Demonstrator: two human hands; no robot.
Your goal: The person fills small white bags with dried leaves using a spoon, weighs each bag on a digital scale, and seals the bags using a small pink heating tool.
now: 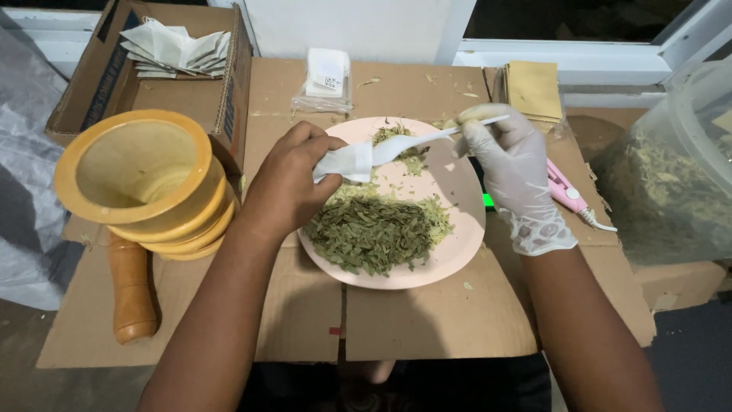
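Head view: above the pink plate [457,255] of dried leaves [370,233], the left hand [290,183] pinches a small white sachet [347,162]; the gloved right hand [511,164] grips a white spoon [415,143] whose bowl touches the sachet.

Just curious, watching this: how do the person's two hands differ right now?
The right hand wears a white glove; the left hand is bare. The right hand holds a white plastic spoon by its handle; the left hand pinches a small white sachet. The spoon's bowl sits at the sachet's mouth. Both hands hover over the pink plate of dried green leaves.
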